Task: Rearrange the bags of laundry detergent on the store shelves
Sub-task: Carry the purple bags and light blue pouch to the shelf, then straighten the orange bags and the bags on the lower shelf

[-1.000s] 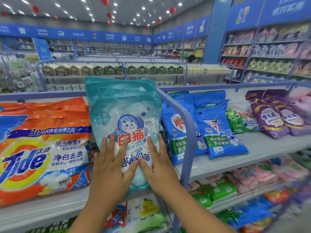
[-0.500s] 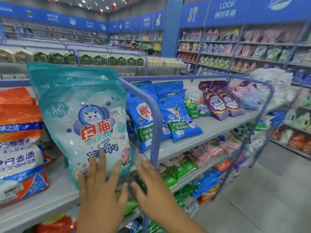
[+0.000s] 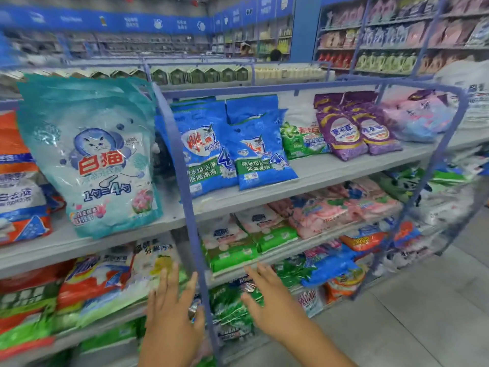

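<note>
on the top shelf (image 3: 330,178) the teal bag (image 3: 90,154) looks floppy and heavy (grab both sides), left hand (image 3: 172,313) and right hand (image 3: 272,303) open, holding nothing.

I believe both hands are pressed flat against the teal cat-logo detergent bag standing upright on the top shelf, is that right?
Not quite. In the head view the left hand and right hand are open and off the teal cat-logo bag, hanging lower, in front of the lower shelves. The bag does stand upright on the top shelf.

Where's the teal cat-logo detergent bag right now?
In the head view, the teal bag stands upright on the top shelf, left of the blue divider post, between orange Tide bags and blue bags.
</note>
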`<state>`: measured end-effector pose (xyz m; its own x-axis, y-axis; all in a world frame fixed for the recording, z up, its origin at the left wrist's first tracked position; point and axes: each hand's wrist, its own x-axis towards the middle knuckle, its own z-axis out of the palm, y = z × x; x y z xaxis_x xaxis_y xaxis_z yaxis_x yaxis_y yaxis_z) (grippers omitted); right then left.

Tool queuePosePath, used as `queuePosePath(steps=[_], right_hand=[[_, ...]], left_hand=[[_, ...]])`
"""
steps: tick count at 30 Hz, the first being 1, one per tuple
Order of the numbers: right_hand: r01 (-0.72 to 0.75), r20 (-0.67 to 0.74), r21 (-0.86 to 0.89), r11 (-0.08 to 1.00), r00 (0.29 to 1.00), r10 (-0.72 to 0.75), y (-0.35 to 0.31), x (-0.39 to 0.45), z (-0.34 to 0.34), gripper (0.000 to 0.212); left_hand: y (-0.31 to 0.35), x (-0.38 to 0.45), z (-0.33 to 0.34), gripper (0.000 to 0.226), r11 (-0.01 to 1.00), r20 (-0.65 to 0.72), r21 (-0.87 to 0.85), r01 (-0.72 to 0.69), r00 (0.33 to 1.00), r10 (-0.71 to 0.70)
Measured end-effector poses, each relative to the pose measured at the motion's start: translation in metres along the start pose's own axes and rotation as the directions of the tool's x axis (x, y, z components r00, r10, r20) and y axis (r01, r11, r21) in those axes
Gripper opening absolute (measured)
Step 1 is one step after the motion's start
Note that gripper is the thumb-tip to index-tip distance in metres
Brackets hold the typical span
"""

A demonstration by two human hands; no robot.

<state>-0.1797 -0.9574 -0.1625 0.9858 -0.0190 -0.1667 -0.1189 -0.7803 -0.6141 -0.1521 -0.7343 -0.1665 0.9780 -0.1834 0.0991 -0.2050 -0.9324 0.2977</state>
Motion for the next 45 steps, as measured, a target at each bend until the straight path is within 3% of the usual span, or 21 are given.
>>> queuePosePath(steps=[8,13,16,22,26,34,39,45], right_hand=[[-0.033,0.141,-0.050,0.998,0.989,0.039,0.058,-0.019,-0.015,0.074],[-0.102,0.092,-0.129,0.986,0.989,0.114,0.078,-0.009,-0.022,0.076],[-0.144,0.091,-0.124,0.982,0.984,0.156,0.090,-0.007,-0.028,0.077],[-0.149,0.127,-0.123,0.981,0.978,0.165,0.103,0.000,-0.030,0.075],[-0.014,0.249,-0.124,0.992,0.967,0.045,0.076,0.013,-0.012,0.076],[0.298,0.402,-0.083,0.951,0.883,-0.242,0.000,0.025,0.031,0.073],[0.372,0.444,-0.084,0.925,0.845,-0.299,-0.053,0.029,0.067,0.074],[0.340,0.427,-0.140,0.930,0.868,-0.254,-0.130,0.057,0.123,0.075]], left_hand=[[0.047,-0.029,0.030,0.076,0.982,0.212,0.077,0.170,0.960,-0.182],[0.055,-0.013,0.042,0.075,0.986,0.339,0.126,0.110,0.929,-0.147],[0.056,0.007,0.053,0.072,0.994,0.381,0.059,0.094,0.918,-0.109],[0.060,0.007,0.074,0.069,0.983,0.352,-0.075,0.167,0.927,-0.131],[0.044,-0.017,0.053,0.068,0.953,0.263,-0.072,0.295,0.927,-0.268],[-0.015,-0.092,0.009,0.069,0.802,0.110,-0.035,0.596,0.800,-0.590],[-0.066,-0.099,-0.014,0.069,0.776,0.078,-0.062,0.628,0.778,-0.624],[-0.162,-0.075,-0.032,0.070,0.813,0.078,-0.057,0.580,0.814,-0.575]])
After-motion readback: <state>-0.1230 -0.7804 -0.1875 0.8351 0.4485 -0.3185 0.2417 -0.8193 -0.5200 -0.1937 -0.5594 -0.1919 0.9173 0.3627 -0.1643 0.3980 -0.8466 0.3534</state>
